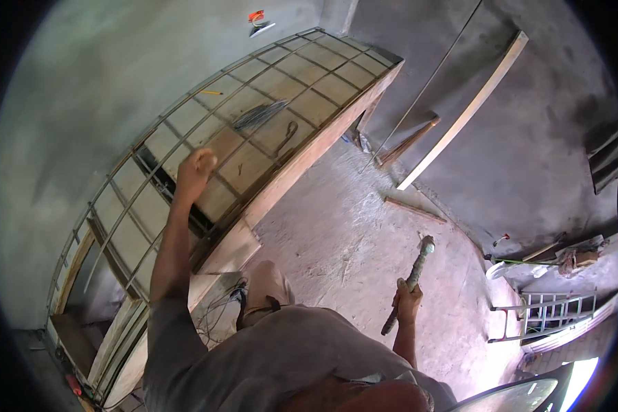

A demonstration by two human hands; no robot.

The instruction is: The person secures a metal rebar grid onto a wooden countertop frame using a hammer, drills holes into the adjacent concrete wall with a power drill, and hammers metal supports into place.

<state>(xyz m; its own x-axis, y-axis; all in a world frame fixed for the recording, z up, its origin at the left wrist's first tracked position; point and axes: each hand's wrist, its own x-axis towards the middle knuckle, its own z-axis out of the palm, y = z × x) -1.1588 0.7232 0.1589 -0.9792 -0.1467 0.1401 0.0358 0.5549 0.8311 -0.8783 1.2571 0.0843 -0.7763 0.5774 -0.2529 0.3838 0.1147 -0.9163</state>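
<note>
My left hand is closed in a fist above a grid of steel reinforcing bars. Whatever its fingers hold, if anything, cannot be made out. Beneath the bars lies a wooden formwork deck, with a dark gap near my left wrist. A bundle of thin grey wires rests on the deck beyond that hand, beside a dark looped tool. Out to the right, my right hand grips a rough, dark stick-shaped tool with a thicker, shiny end pointing away from me.
The formwork's edge board borders the concrete floor. A pale plank leans on the grey wall, near a brown timber. A metal ladder and a shovel are at right. Cables lie by my leg.
</note>
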